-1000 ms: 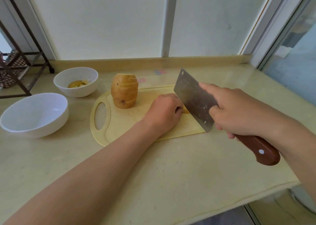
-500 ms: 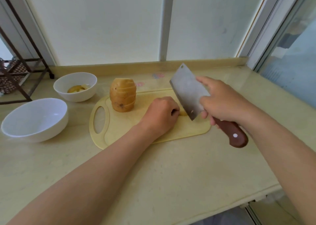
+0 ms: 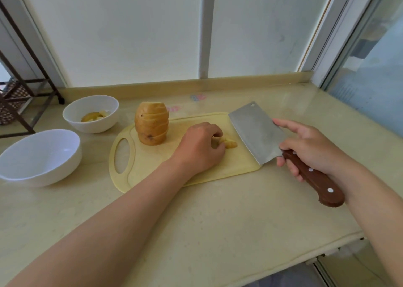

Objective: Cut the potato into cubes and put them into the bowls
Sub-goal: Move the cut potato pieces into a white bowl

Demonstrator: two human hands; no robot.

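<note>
A sliced potato (image 3: 152,126) stands upright as a stack on the yellow cutting board (image 3: 152,168). My left hand (image 3: 199,146) lies on the board with curled fingers around small potato pieces (image 3: 229,143). My right hand (image 3: 309,147) grips the brown handle of a cleaver (image 3: 257,131), whose blade lies tilted over the board's right end, apart from the pieces. A white bowl (image 3: 91,112) at the back left holds some potato pieces. A larger white bowl (image 3: 41,155) in front of it is empty.
The board lies on a beige stone counter (image 3: 196,221) under a window. A dark metal rack (image 3: 19,94) stands at the far left. The counter's front edge runs along the lower right.
The cleaver has lifted off the potato pieces and swung right, its blade now flatter. The cut pieces show beside my left hand's fingers. My left hand stayed in place.
</note>
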